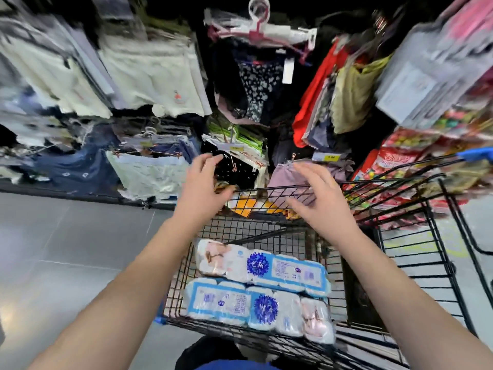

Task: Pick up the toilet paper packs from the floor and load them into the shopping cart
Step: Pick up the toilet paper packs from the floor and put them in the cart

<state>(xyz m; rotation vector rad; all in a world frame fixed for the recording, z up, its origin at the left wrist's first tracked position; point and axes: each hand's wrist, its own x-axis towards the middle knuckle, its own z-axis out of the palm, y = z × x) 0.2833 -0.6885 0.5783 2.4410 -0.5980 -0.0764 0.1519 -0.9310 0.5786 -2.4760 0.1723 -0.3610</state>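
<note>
Both arms were out over the cart [416, 263] — the left hand [201, 182] and the right hand [318, 201] hung in the air above its far end, palms down, fingers spread and loose. Neither hand gripped anything; both were empty and released. The left one hovered just over the front rim, the right one a little nearer and to the side, the two apart from each other.

Down in the basket sat two packs, side by side and touching. The far pack [264, 265] lay lengthwise across the wire floor, blue label up with a round blue flower mark. The near pack [258, 308] lay pressed along it, against the basket's near wall, its own flower mark showing too — turned the other way round.

The cart was black wire with a blue handle tip [477, 153] at the upper right. Beyond it hung racks of clothes [149, 73], white, navy, red and olive, with a white hanger [258, 20] at the top. Bright snack bags [394, 161] crowded the right side. Grey tile floor [66, 249] spread to the left, blurred.
</note>
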